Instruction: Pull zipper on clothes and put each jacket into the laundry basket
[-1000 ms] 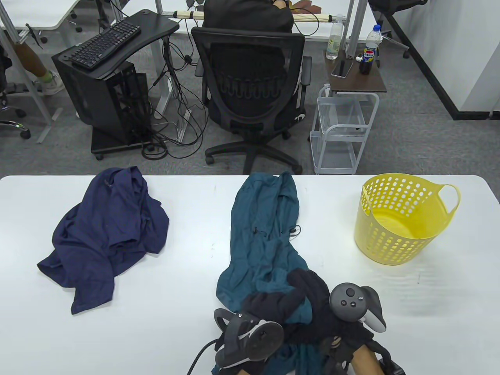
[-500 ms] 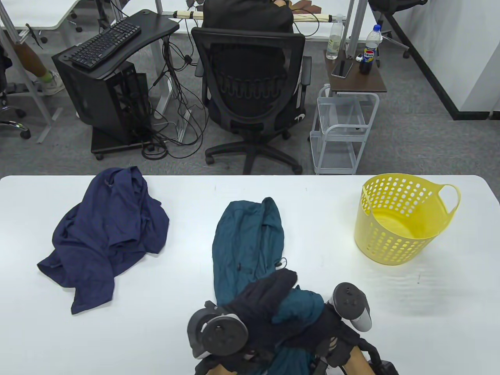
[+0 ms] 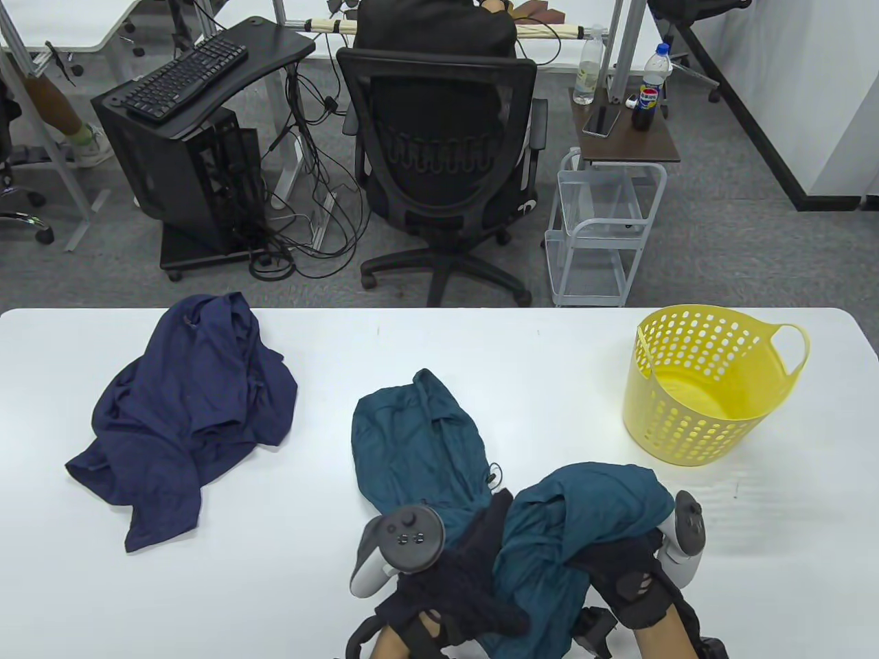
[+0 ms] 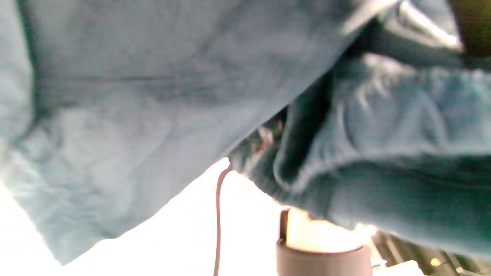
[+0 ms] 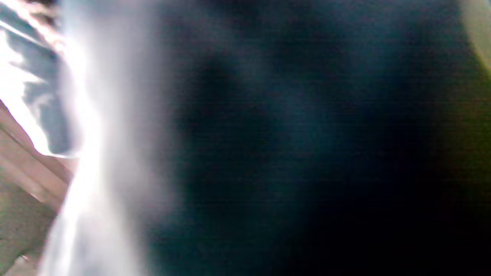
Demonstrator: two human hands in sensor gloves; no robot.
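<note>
From the table view, my left hand (image 3: 439, 583) and right hand (image 3: 628, 573) are buried in the crumpled teal fabric jacket (image 3: 419, 446) at the white table's (image 3: 275, 583) near edge; whether my fingers clamp it, I cannot tell. Its long axis runs from the far-left down to me. I should gather it fully before lifting toward the yellow perforated plastic laundry basket (image 3: 693, 425).

The left wrist view shows only teal folds; the right wrist view is blurred dark.

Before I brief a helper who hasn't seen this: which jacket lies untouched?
On the white table, look at the left end, far from the yellow basket. The navy jacket lies crumpled there alone, darker than the teal jacket under both hands.
</note>
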